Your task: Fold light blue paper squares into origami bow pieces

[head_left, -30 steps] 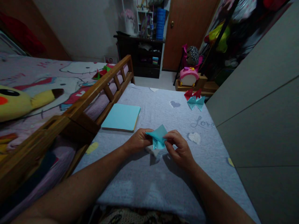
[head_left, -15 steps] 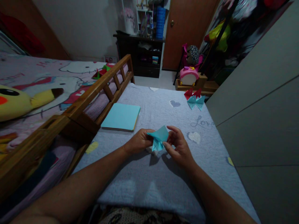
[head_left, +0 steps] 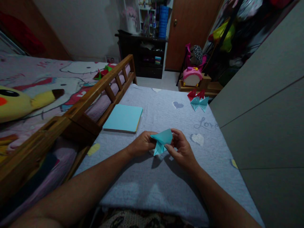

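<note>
Head view: a folded blue paper (head_left: pixel 163 138) is held raised over the bed (head_left: pixel 147 190), between the person's two hands. The left hand (head_left: pixel 142 144) has its grip pinched on the paper's left corner; the right hand (head_left: pixel 181 147) grasps the right side, thumb against the near fold and fingers behind the edge. Holding it from both sides probably steadies the thin sheet and leaves its middle folds in plain sight. Just beyond the left hand, a stack of paper (head_left: pixel 123 117) lies flat with a blue sheet uppermost, perhaps put there to be near but out of the way. At the bed's far right corner, a blue folded piece (head_left: pixel 199 104) sits in front of a red folded piece (head_left: pixel 192 95); both seem set aside, well apart from the hands. Leftward, a wooden rail (head_left: pixel 99 87) borders the bed, and a yellow plush toy (head_left: pixel 19 106) lies past it.
</note>
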### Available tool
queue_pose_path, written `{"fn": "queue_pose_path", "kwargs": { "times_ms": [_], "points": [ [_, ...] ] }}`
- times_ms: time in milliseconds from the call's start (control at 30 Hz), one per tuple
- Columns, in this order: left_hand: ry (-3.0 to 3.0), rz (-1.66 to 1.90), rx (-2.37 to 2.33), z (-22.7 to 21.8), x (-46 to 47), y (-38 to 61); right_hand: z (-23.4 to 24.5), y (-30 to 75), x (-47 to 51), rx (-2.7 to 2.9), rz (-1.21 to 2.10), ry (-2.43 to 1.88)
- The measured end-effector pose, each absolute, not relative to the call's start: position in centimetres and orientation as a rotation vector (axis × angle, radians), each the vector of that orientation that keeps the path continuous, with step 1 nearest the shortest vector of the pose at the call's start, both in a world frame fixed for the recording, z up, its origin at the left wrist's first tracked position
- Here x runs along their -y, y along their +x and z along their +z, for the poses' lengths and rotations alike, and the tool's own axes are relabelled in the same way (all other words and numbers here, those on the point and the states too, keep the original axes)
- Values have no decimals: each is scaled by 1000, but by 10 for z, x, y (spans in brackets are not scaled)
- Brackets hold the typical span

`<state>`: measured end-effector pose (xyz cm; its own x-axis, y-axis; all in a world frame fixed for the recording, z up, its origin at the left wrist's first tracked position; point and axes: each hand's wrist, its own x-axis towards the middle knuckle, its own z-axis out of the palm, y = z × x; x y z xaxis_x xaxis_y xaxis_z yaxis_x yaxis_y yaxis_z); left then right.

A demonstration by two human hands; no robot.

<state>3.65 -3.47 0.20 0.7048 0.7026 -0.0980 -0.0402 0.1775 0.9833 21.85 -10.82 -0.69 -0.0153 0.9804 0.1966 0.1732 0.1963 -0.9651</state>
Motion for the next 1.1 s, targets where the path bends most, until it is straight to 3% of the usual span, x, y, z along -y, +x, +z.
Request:
{"fn": "queue_pose_path", "kwargs": {
  "times_ms": [1100],
  "points": [
    [1308,587,-638,2,34,35,9,221,106,1258,1400,-1294]
  ]
}}
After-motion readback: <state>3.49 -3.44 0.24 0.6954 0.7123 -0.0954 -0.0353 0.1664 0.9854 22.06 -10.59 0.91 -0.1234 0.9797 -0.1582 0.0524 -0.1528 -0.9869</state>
